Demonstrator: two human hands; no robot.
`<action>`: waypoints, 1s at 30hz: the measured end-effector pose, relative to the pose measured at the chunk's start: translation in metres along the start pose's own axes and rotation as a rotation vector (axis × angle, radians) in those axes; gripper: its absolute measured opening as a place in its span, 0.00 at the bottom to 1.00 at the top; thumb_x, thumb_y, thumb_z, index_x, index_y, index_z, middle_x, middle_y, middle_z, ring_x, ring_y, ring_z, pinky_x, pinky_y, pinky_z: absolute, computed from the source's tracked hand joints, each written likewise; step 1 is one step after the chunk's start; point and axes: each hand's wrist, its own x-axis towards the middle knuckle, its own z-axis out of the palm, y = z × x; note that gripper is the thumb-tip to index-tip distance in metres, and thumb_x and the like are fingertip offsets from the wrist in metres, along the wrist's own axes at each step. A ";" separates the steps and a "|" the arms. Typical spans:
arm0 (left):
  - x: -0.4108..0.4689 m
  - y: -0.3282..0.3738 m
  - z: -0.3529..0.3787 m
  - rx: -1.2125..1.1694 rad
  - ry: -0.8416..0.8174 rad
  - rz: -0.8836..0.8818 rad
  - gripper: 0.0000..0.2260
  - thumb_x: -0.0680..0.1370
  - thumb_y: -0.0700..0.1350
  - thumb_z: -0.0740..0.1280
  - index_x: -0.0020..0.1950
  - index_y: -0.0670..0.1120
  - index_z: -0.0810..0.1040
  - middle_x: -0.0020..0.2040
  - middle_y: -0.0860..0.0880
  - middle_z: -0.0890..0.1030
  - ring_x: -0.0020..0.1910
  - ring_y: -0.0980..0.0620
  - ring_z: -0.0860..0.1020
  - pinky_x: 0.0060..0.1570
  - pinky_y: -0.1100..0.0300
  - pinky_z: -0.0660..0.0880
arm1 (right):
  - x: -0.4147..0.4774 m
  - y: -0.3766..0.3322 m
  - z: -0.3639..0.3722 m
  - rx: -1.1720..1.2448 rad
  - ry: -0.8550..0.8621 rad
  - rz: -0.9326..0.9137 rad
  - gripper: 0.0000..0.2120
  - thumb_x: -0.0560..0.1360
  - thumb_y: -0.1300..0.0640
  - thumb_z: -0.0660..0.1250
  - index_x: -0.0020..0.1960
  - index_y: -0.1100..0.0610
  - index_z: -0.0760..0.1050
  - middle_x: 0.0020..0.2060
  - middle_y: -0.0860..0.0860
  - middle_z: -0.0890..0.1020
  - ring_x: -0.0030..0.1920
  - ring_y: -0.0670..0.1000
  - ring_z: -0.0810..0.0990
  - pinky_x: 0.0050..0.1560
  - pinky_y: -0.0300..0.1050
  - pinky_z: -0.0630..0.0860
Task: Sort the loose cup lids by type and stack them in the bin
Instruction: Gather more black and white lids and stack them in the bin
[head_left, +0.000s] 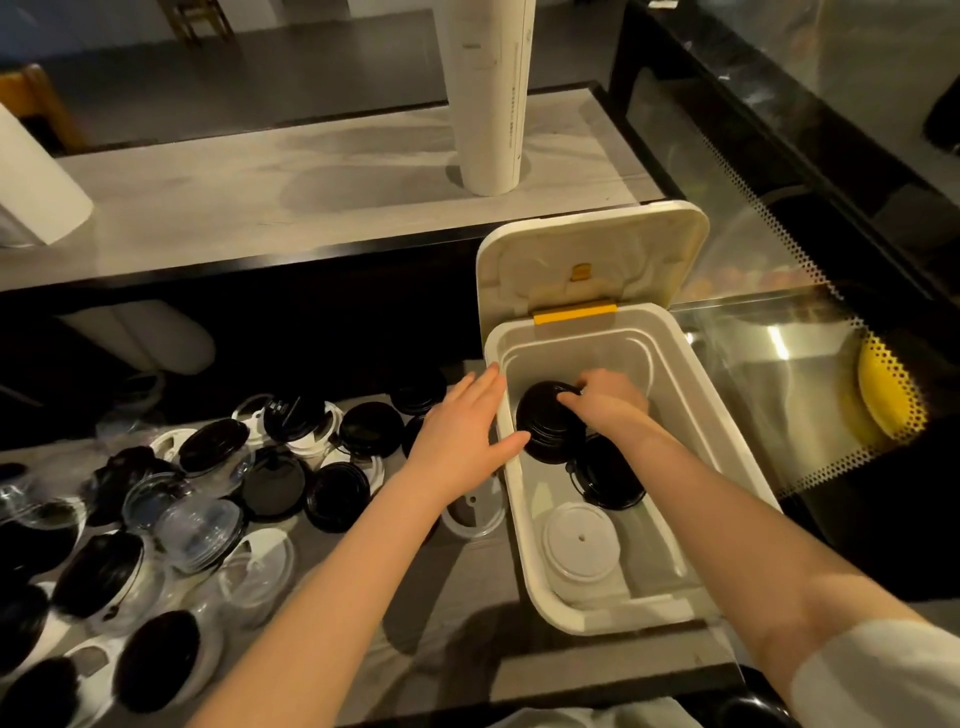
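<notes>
A white bin (691, 415) with its hinged lid (592, 260) up stands on the counter at right. My right hand (605, 402) reaches inside and grips a stack of black lids (545, 423), tilted on edge near the bin's far left wall. A second group of black lids (608, 478) lies flat behind my right forearm. A stack of white lids (579, 551) sits at the bin's near end. My left hand (462, 431) rests with straight fingers on the bin's left rim. Several loose black, white and clear lids (208, 478) cover the counter to the left.
A clear lid (475, 512) lies against the bin's left wall. On the raised shelf behind stand a tall white sleeve of cups (493, 98) and a white paper roll (36, 182). A glass display case (810, 332) is at right.
</notes>
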 end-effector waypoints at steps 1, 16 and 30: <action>0.000 0.000 0.000 0.010 -0.005 0.001 0.34 0.78 0.59 0.59 0.78 0.50 0.46 0.78 0.52 0.47 0.77 0.51 0.47 0.74 0.49 0.54 | 0.002 -0.002 0.000 -0.016 0.011 0.010 0.18 0.76 0.43 0.63 0.57 0.56 0.75 0.52 0.54 0.80 0.53 0.56 0.78 0.46 0.46 0.72; -0.032 -0.113 -0.044 0.082 0.075 -0.176 0.27 0.79 0.54 0.62 0.74 0.44 0.63 0.74 0.46 0.63 0.74 0.46 0.58 0.72 0.50 0.59 | -0.072 -0.080 -0.032 0.249 0.450 -0.427 0.14 0.77 0.55 0.64 0.61 0.58 0.76 0.55 0.53 0.79 0.59 0.53 0.74 0.55 0.43 0.69; -0.072 -0.195 0.016 0.107 -0.257 -0.297 0.41 0.71 0.58 0.69 0.77 0.47 0.53 0.75 0.48 0.56 0.74 0.45 0.53 0.70 0.49 0.58 | -0.094 -0.115 0.120 0.031 -0.227 0.013 0.40 0.74 0.48 0.67 0.77 0.56 0.48 0.74 0.56 0.56 0.72 0.61 0.58 0.68 0.53 0.66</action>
